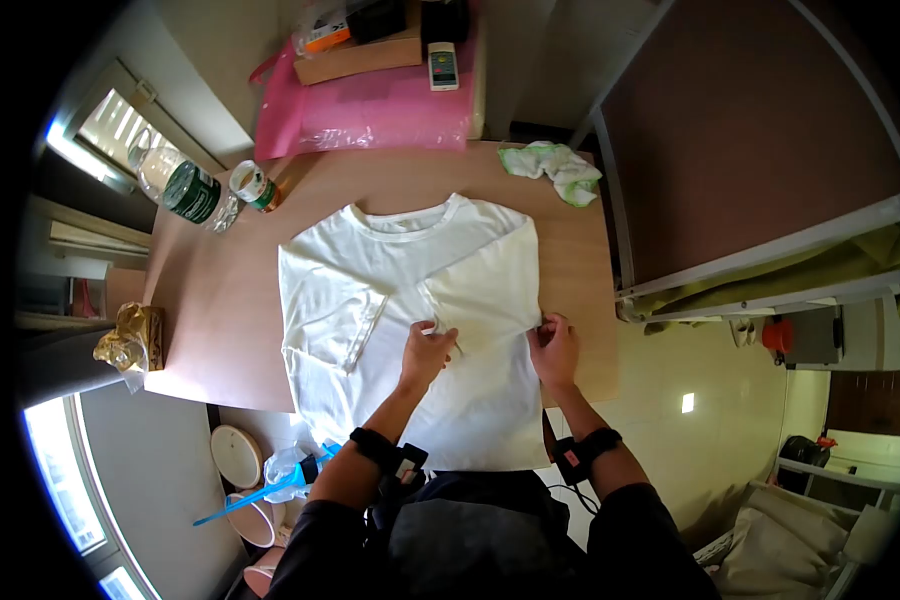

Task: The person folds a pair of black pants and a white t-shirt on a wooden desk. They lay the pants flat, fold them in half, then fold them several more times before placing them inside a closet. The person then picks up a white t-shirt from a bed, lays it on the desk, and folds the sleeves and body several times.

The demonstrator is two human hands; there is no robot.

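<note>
A white T-shirt (pixel 410 260) lies spread on the table, its collar at the far side and both sleeves folded inward over the body. The lower hem hangs over the near table edge towards my body. My left hand (pixel 428 354) is closed in a pinch on the T-shirt, at the end of the right-side sleeve near the middle. At the right side edge, below the shoulder, my right hand (pixel 556 350) has its fingers closed on the T-shirt fabric. Both wrists wear black straps with small boxes.
On the wooden table (pixel 210 330) stand a large plastic bottle (pixel 192 192), a small jar (pixel 255 186) and a gold tissue pack (pixel 135 340). A white cloth (pixel 553 170) lies at the back right. Behind are pink wrap (pixel 370 110) and a remote (pixel 443 68). A bunk frame (pixel 770 250) rises right.
</note>
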